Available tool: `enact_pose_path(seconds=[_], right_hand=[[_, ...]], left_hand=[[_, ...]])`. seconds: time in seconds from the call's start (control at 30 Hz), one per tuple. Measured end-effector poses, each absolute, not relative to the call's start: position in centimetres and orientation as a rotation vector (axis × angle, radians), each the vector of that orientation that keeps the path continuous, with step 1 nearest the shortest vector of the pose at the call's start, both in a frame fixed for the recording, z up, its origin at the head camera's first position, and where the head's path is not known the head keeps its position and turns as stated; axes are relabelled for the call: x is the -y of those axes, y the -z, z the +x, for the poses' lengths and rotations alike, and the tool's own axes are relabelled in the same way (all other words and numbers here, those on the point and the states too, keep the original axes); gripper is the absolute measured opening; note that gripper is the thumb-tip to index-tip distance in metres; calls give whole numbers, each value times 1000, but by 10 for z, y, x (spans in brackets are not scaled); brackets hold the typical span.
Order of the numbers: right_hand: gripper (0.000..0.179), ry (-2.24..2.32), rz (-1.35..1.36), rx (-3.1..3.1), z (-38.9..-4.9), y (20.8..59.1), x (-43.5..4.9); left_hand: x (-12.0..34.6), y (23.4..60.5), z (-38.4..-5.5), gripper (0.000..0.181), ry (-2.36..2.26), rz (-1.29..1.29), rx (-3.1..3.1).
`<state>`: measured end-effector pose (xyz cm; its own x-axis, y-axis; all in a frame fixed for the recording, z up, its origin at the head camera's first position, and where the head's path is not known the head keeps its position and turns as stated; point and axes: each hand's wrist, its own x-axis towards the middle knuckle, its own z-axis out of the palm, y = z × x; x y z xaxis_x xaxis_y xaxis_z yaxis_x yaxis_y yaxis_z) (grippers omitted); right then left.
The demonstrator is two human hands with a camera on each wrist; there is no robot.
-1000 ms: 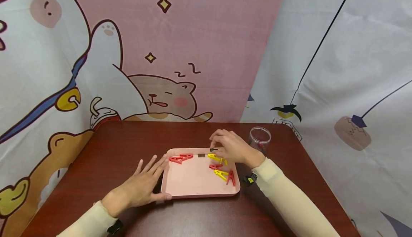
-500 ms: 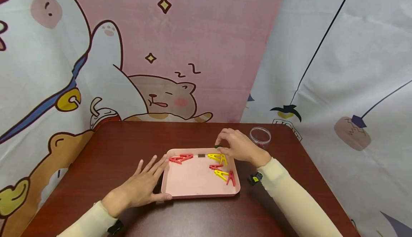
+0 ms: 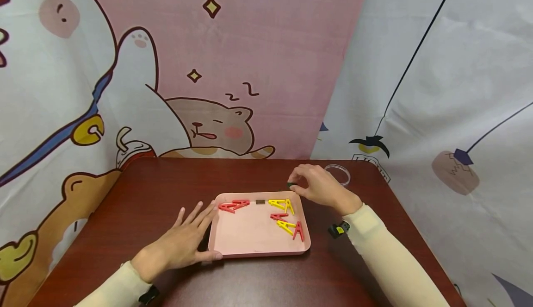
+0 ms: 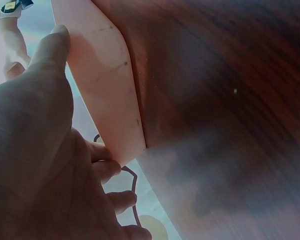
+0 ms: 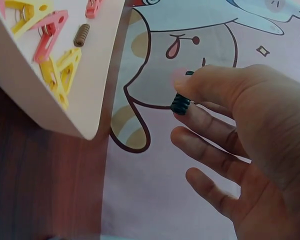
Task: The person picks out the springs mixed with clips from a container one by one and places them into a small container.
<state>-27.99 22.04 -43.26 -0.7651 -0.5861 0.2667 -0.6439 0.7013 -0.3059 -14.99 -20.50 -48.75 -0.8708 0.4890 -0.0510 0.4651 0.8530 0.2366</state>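
Observation:
My right hand (image 3: 325,189) is above the far right corner of a pink tray (image 3: 245,233), pinching a small dark green spring (image 5: 180,104) between thumb and fingers. The other fingers of that hand are loosely spread in the right wrist view. At the tray's left side rests my left hand (image 3: 179,242), its fingers spread along the wall and its thumb touching the near left corner. Inside the tray lie red clothespins (image 3: 233,205) at far left, yellow clothespins (image 3: 276,203) and more red ones at right, and a brown spring (image 5: 82,35) by the far wall.
A clear jar (image 3: 349,176) stands beyond the right hand, mostly hidden behind it. The dark wooden table (image 3: 258,281) ends at the printed curtain (image 3: 258,43) behind.
My right hand has moved right and away from the tray's far edge toward the jar, carrying the green spring and uncovering the yellow clothespins. My left hand has stayed put.

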Motion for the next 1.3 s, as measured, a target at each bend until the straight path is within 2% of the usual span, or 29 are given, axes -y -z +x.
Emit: enact_pose_path(seconds=[1.3], right_hand=[[17,-614,766,2772,-289,425,-282]], left_hand=[[206,488,-150,126,-349,745,-2921]])
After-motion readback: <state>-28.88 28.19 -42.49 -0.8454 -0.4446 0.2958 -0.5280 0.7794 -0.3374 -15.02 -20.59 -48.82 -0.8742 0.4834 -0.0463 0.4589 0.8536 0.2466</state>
